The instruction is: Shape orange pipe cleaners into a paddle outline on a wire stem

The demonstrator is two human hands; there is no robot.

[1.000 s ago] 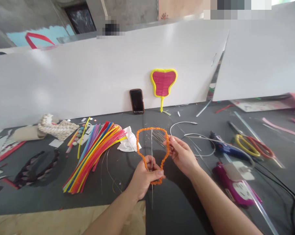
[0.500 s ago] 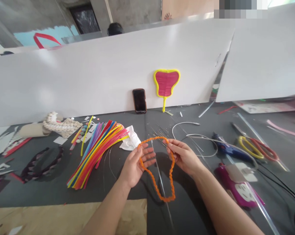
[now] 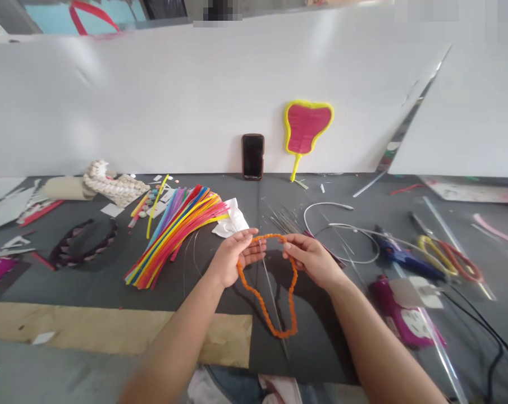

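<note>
Between both hands hangs a bumpy orange loop (image 3: pixel 292 306) that looks like twisted pipe cleaner, its lower end drooping over the dark table. My left hand (image 3: pixel 232 258) pinches its upper left side between thumb and index finger, the other fingers stretched out behind. On the upper right, the thumb and fingertips of my right hand (image 3: pixel 315 259) close on the same loop. A thin, straight, pale rod (image 3: pixel 270 280) runs down through the loop's opening; whether it touches the loop I cannot tell. Close by on the left lies a bundle of coloured pipe cleaners (image 3: pixel 175 235).
A phone (image 3: pixel 252 157) and a yellow-rimmed pink fan (image 3: pixel 306 129) lean against the white board (image 3: pixel 173 112). On the right lie a white cable (image 3: pixel 342 261), blue glue gun (image 3: pixel 405 259), scissors (image 3: pixel 451 258) and purple power strip (image 3: pixel 413 322). A dark braided headband (image 3: pixel 81 241) is left.
The view has tilted down, showing the table's front edge. My left thumb sits higher, nearer the loop's top, and the hands still hold the loop. Its upper part looks flatter.
</note>
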